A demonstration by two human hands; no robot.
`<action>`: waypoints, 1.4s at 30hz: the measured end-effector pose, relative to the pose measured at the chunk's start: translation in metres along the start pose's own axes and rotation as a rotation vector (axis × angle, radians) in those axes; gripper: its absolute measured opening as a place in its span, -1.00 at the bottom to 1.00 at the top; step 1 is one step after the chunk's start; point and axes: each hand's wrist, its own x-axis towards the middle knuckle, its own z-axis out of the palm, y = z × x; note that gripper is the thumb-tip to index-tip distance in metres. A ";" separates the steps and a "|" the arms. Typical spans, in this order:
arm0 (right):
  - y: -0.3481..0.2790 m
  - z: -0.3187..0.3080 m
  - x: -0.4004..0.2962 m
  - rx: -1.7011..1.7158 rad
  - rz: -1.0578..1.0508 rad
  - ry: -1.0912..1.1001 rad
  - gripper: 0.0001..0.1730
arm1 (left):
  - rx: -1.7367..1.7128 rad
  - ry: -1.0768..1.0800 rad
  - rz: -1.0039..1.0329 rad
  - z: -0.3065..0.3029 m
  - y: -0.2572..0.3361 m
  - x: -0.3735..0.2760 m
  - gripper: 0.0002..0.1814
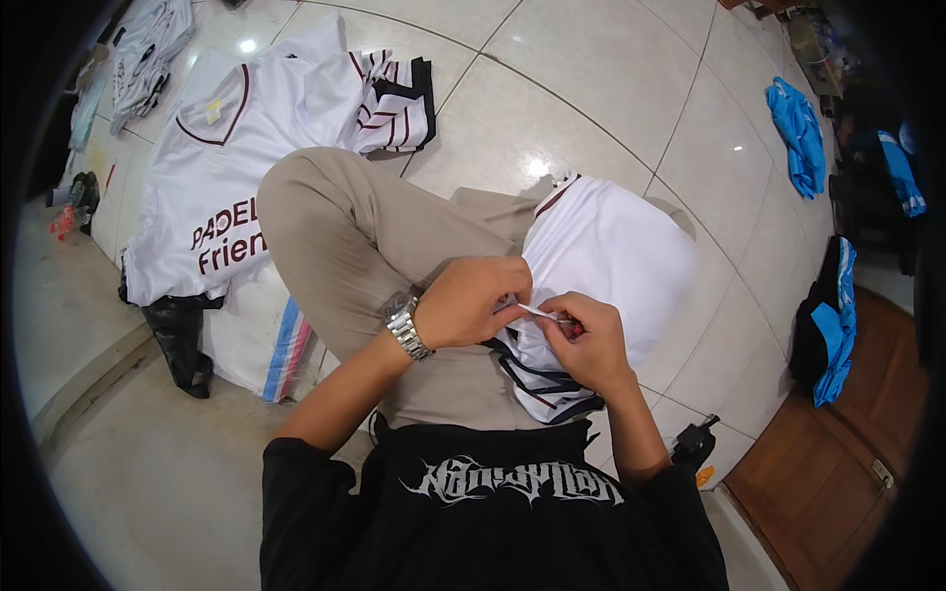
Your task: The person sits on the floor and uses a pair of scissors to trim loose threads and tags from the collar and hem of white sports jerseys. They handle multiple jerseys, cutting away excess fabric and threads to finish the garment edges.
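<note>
A white jersey [613, 244] with dark trim lies across my right thigh, its striped sleeve or hem part bunched below my hands. My left hand [469, 299], with a metal watch on the wrist, pinches a narrow white fold [537, 311] of the fabric between thumb and fingertips. Close against it, my right hand [591, 336] meets the other end of that fold with thumb and index finger. Within the right hand's curled fingers sits a small red-handled tool [576, 329]; its exact kind is mostly hidden by the fingers.
To the left, white jerseys [295, 96] with dark lettering lie partly over a white woven sack [244, 343] and a black item [177, 340]. Blue garments [800, 137] are on the tiled floor at right, near a wooden door [872, 414]. A black device [695, 441] rests by my right elbow.
</note>
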 end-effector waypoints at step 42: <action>-0.016 -0.044 0.005 0.075 0.208 -0.120 -0.70 | -0.199 0.212 0.194 0.012 -0.010 0.003 -0.91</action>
